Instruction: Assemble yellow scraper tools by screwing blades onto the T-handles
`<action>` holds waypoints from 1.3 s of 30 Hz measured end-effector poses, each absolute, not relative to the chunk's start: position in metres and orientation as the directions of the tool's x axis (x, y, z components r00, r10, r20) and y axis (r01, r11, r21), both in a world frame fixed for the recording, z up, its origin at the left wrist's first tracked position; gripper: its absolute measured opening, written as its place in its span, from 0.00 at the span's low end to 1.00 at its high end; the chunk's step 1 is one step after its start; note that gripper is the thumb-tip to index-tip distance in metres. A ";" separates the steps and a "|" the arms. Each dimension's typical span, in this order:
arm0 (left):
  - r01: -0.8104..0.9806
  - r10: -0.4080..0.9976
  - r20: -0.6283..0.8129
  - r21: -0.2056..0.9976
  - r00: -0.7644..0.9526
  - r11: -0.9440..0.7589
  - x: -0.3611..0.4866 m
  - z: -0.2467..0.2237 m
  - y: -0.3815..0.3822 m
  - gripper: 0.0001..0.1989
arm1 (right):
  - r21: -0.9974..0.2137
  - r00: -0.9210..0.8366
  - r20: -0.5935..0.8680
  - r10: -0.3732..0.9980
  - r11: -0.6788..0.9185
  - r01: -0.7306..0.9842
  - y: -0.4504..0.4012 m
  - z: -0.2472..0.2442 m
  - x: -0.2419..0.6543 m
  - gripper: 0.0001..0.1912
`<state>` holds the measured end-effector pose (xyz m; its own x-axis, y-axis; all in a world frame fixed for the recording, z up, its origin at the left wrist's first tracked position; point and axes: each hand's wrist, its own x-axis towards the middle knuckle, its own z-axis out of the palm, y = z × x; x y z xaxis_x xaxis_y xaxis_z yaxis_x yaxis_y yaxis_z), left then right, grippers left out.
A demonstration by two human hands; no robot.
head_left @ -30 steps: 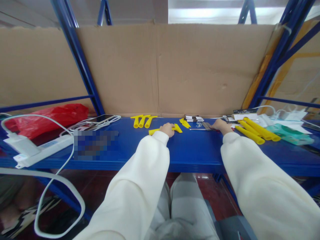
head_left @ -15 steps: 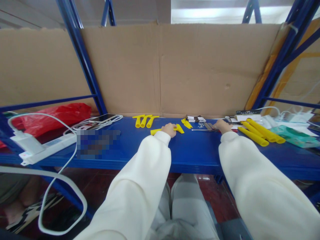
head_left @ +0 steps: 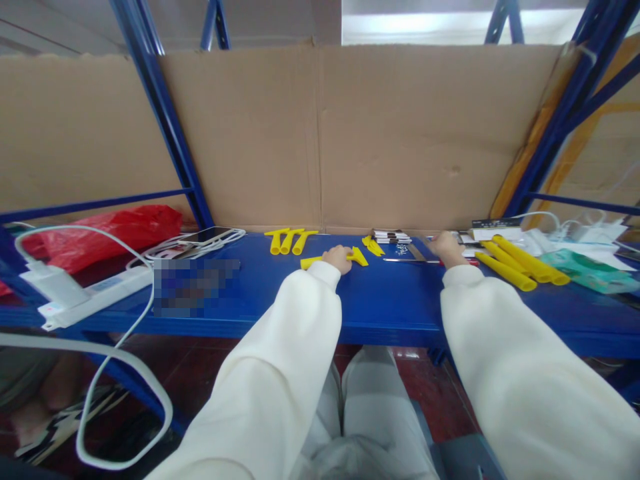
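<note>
My left hand (head_left: 338, 259) is closed around a yellow tube (head_left: 311, 263) with a cut, flared end, which lies along the blue shelf. To its right are yellow scraps (head_left: 373, 246), a stack of small black-and-white items (head_left: 392, 237) and tiny white bits (head_left: 401, 250). My right hand (head_left: 447, 249) reaches down at a flat metal strip (head_left: 416, 252) and a thin tool with a red handle (head_left: 470, 262). Its fingers look curled together, and what they hold is hidden. Three cut yellow tubes (head_left: 286, 243) lie at the back, left of my left hand.
Several uncut yellow tubes (head_left: 525, 261) lie on the right beside a green plastic packet (head_left: 590, 270) and a black-and-white box (head_left: 496, 230). On the left are a white power strip (head_left: 107, 293), cables and a red bag (head_left: 115, 233). A cardboard panel (head_left: 320, 133) backs the shelf.
My right hand has shifted slightly to the right and away from me, baring more of the red-handled tool. My left hand stays in place on the yellow tube.
</note>
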<state>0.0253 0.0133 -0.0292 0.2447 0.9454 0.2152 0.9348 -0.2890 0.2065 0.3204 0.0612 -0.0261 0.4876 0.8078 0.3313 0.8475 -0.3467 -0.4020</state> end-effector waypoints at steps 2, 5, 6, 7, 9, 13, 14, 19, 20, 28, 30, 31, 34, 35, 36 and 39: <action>0.933 0.944 0.224 0.214 0.242 -0.289 0.026 -0.029 0.012 0.23 | -0.473 0.512 0.322 0.796 -0.333 0.815 0.058 -0.020 0.315 0.20; 0.930 0.942 0.227 0.220 0.246 -0.296 0.025 -0.028 0.011 0.23 | -0.562 0.475 0.353 0.806 -0.223 0.796 0.055 -0.012 0.299 0.16; 0.929 0.943 0.222 0.221 0.249 -0.297 0.025 -0.027 0.011 0.22 | -0.589 0.452 0.361 0.816 -0.177 0.789 0.054 -0.010 0.291 0.15; 0.928 0.944 0.214 0.223 0.251 -0.297 0.025 -0.027 0.011 0.22 | -0.615 0.436 0.351 0.828 -0.147 0.775 0.052 -0.009 0.282 0.13; 0.924 0.943 0.207 0.229 0.262 -0.307 0.024 -0.025 0.012 0.22 | -0.657 0.385 0.322 0.865 -0.089 0.749 0.048 -0.007 0.263 0.09; 0.908 0.927 0.239 0.241 0.288 -0.344 0.024 -0.024 0.013 0.22 | -0.748 0.213 0.224 0.951 0.028 0.663 0.034 -0.007 0.227 0.06; 0.903 0.923 0.251 0.247 0.290 -0.351 0.025 -0.024 0.013 0.23 | -0.783 0.156 0.177 0.972 0.042 0.621 0.030 -0.007 0.220 0.08; 0.871 0.900 0.317 0.295 0.300 -0.394 0.027 -0.026 0.013 0.22 | -0.917 0.047 0.063 0.997 0.039 0.396 0.016 -0.008 0.199 0.14; 0.865 0.895 0.327 0.299 0.304 -0.403 0.027 -0.027 0.013 0.22 | -0.932 0.029 0.041 0.999 0.028 0.362 0.013 -0.008 0.197 0.15; 0.837 0.869 0.366 0.311 0.333 -0.451 0.027 -0.027 0.015 0.21 | -0.951 -0.077 -0.031 0.997 -0.006 0.311 0.003 -0.018 0.200 0.17; 0.832 0.866 0.377 0.318 0.330 -0.455 0.028 -0.027 0.016 0.21 | -0.952 -0.083 -0.018 0.996 0.008 0.307 0.004 -0.019 0.201 0.17; 0.830 0.864 0.380 0.319 0.331 -0.458 0.028 -0.027 0.016 0.21 | -0.952 -0.078 -0.013 0.997 0.011 0.306 0.004 -0.019 0.202 0.17; 0.824 0.856 0.391 0.316 0.338 -0.470 0.028 -0.028 0.017 0.21 | -0.947 -0.056 -0.003 0.998 0.015 0.320 0.006 -0.020 0.203 0.18; 0.823 0.854 0.394 0.313 0.341 -0.473 0.028 -0.028 0.017 0.21 | -0.944 -0.052 0.001 0.999 0.018 0.328 0.007 -0.020 0.204 0.18; 0.823 0.851 0.397 0.310 0.344 -0.477 0.028 -0.028 0.018 0.21 | -0.941 -0.052 0.005 0.999 0.022 0.338 0.007 -0.021 0.204 0.17; 0.822 0.846 0.405 0.303 0.346 -0.482 0.028 -0.028 0.018 0.21 | -0.931 -0.068 0.011 0.998 0.036 0.363 0.006 -0.021 0.204 0.17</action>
